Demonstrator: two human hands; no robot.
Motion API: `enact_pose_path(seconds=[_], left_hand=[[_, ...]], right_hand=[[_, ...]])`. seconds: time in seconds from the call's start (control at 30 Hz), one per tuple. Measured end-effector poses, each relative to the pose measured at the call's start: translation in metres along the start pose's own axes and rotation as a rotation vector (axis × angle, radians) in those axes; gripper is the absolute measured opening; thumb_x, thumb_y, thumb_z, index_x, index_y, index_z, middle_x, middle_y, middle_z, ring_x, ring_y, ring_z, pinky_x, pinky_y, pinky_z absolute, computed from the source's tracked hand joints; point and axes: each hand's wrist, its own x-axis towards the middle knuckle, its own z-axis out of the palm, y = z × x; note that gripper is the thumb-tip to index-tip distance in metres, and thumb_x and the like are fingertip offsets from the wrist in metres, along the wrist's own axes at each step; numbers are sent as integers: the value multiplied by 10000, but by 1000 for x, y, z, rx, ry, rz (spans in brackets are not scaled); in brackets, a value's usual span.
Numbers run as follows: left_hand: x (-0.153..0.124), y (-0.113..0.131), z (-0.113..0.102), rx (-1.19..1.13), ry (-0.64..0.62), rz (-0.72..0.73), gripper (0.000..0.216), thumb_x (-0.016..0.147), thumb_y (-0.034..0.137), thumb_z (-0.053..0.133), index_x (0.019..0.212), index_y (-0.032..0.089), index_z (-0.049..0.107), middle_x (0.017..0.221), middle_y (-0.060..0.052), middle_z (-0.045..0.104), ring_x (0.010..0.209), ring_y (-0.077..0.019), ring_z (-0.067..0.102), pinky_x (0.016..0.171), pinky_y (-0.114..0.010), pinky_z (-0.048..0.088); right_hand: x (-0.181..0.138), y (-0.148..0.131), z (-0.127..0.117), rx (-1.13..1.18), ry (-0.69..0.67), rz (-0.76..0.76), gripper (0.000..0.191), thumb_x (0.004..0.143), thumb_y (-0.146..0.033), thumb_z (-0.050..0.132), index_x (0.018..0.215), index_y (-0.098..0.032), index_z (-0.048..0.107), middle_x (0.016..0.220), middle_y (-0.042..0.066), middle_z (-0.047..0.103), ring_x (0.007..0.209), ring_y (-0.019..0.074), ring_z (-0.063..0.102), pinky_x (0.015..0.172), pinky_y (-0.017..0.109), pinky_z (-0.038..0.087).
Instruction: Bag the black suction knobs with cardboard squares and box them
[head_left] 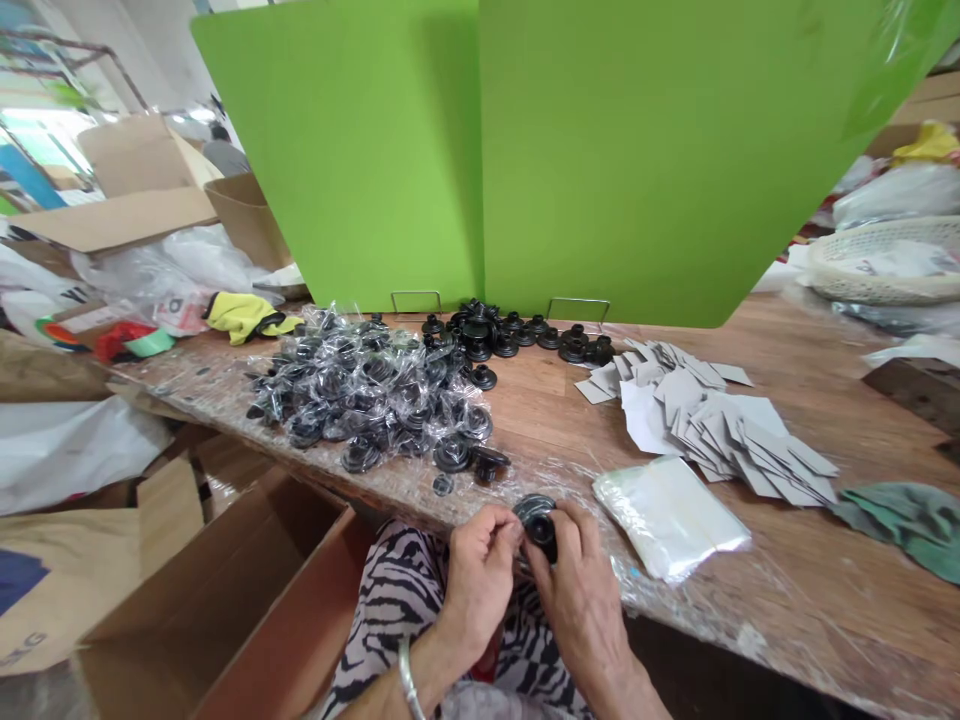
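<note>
At the bench's front edge my right hand (576, 585) grips a black round flanged part (538, 528) with a raised hub, its fingers wrapped round the right side. My left hand (484, 570) is pinched closed at the part's left edge; what lies between its fingertips is hidden. A stack of clear plastic bags (671, 515) lies just right of my hands. To the left is a heap of similar black parts in clear wrapping (375, 385). One black part (489, 464) rests near the heap's front corner, with a small dark disc (442, 485) beside it.
Unwrapped black parts (480, 335) stand below the green panels (600, 160). Grey cards (739, 440) are piled on the right, near a green cloth (904, 525). An open cardboard box (217, 580) sits below the bench at left. A yellow cloth (244, 315) lies at the far left.
</note>
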Motion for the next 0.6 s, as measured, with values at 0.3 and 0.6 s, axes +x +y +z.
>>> enact_pose_path(seconds=[0.3, 0.6], left_hand=[[-7, -9, 0, 419, 58, 481, 223, 864, 168, 340, 712, 174, 503, 638, -27, 542, 596, -133, 513, 566, -234, 388], [-4, 9, 4, 641, 144, 696, 253, 841, 96, 291, 654, 200, 427, 581, -29, 499, 532, -145, 477, 504, -257, 341]], right_hand=[[-9, 8, -1, 152, -109, -44, 246, 844, -232, 387, 1058, -217, 507, 1056, 102, 498, 906, 208, 581, 714, 329, 542], [-14, 16, 3, -159, -84, -136, 359, 882, -300, 288, 1206, -211, 413, 1176, 149, 486, 857, 241, 595, 553, 326, 519]])
